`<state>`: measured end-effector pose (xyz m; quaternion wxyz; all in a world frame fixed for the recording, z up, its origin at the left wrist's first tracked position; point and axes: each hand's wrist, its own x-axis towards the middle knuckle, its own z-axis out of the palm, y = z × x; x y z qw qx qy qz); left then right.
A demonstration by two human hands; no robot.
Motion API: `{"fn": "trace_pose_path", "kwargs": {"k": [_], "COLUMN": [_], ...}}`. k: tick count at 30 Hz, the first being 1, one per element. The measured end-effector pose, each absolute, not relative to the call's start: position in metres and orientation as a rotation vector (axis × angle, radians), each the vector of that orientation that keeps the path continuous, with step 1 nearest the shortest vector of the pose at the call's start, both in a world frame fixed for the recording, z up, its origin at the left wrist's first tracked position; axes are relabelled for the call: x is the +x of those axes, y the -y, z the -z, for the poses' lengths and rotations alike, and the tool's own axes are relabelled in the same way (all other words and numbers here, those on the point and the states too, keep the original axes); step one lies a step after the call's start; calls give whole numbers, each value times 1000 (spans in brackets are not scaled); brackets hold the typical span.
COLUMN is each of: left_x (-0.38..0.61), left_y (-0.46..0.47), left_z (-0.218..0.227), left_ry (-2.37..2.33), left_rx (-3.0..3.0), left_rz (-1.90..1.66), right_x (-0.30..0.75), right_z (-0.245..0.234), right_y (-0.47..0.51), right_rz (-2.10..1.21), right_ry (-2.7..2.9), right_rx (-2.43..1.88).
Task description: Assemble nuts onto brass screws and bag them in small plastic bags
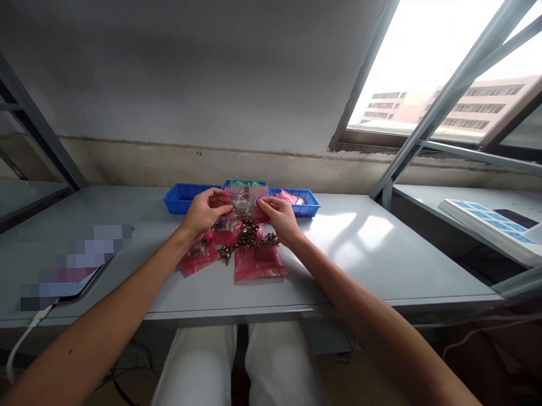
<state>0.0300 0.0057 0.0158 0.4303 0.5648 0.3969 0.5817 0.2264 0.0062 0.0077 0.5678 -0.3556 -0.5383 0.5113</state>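
Between my two hands a pink plastic bag point(249, 199) is held up by its sides, with small pieces showing dimly inside. My left hand point(205, 211) pinches its left edge, and my right hand point(280, 213) pinches the right edge. Below it, a heap of small brass-coloured screw-like parts point(248, 234) lies on the table. Nearest me is a flat pink bag point(259, 264). Another pink bag point(199, 256) with parts in it rests to the left, under my left wrist.
Along the wall stand a blue bin point(182, 207) at left, a bin of green items point(246, 183) behind the held bag, and a blue bin with pink bags point(313, 208) at right. A phone point(84, 274) with a white cable lies left. Metal posts point(396, 163) rise at the table's sides.
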Motion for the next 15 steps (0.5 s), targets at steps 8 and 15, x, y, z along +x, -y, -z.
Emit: {"fn": "trace_pose_path", "kwargs": {"k": [8, 15], "left_x": [29, 32], "left_y": [-9, -1], "left_z": [-14, -22], "left_ry": [-981, -956], "left_rx": [1335, 1077], "left_rz": [-1472, -1344], "right_x": [229, 218], "right_z": [5, -5], "right_y": [-16, 17], "right_rz": [-811, 222], "right_ry": [1429, 2088], "right_rx": [-981, -990]}}
